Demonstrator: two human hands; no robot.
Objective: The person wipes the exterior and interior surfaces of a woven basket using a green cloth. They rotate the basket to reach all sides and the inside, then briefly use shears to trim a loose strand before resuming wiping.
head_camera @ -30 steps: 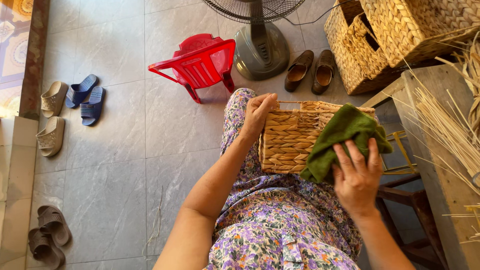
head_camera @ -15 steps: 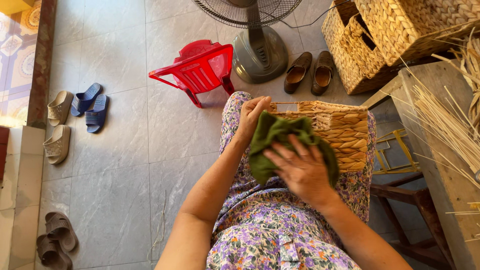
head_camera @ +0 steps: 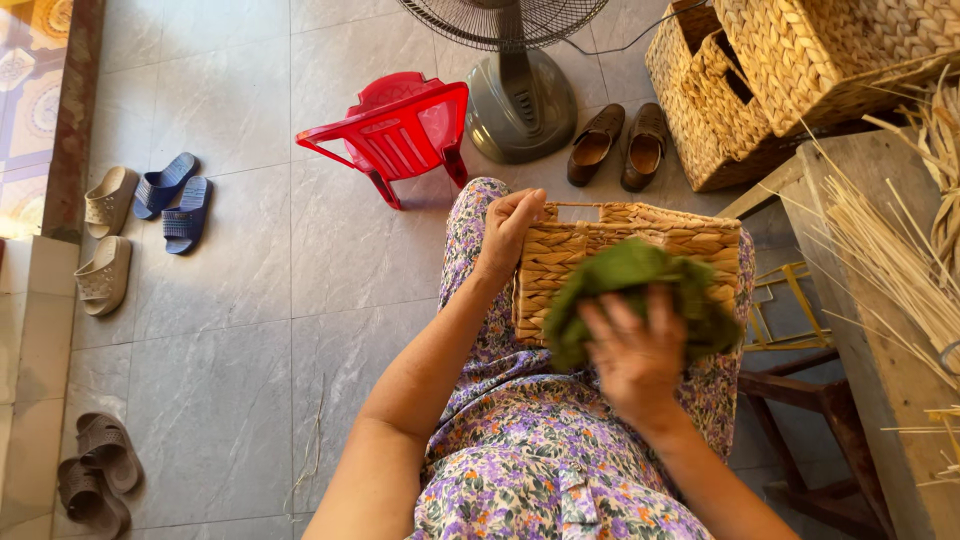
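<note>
Left hand [head_camera: 508,228] grips woven basket [head_camera: 570,262]; blurred right hand [head_camera: 634,352] seemingly clutches green cloth [head_camera: 620,275].

A woven basket [head_camera: 600,262] lies across the person's lap. The left hand [head_camera: 508,228] grips its left end, while the right hand [head_camera: 635,352] presses a green cloth [head_camera: 620,282] (bunched and slightly blurred) against its side. A red plastic chair [head_camera: 400,130] stands on the tiled floor [head_camera: 240,330] nearby.

No packages, labels, signs or screens show anywhere here, neither on the floor nor on the bench.
</note>
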